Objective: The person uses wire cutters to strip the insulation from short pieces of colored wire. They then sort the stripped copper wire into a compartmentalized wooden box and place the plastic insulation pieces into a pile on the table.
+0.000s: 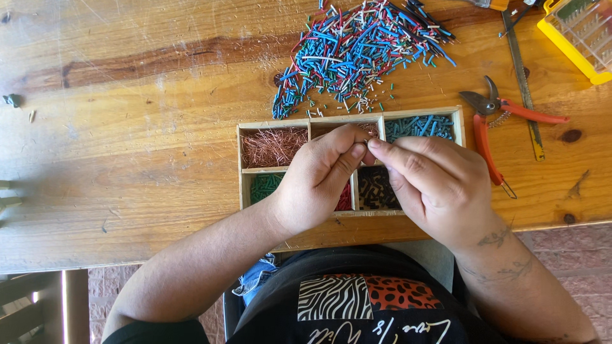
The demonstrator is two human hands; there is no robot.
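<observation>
My left hand (319,178) and right hand (433,185) meet fingertip to fingertip over the one wooden tray (242,167) at the bench's near edge, pinched on something too small to identify. Six compartments. One wire-piece heap (360,51) toward the far edge; one pair of red-handled cutters (494,121) just right of the tray.

bench (127,159): worn wood, dark knot streak toward 11 o'clock | pruning shears (494,121): red-orange handles, at 3 o'clock, jaws pointing up | metal ruler (523,83): just beside shears, running toward 1 o'clock | yellow case (577,38): 2 o'clock corner, possibly holding bits | small dark scrap (11,100): 9 o'clock edge
</observation>
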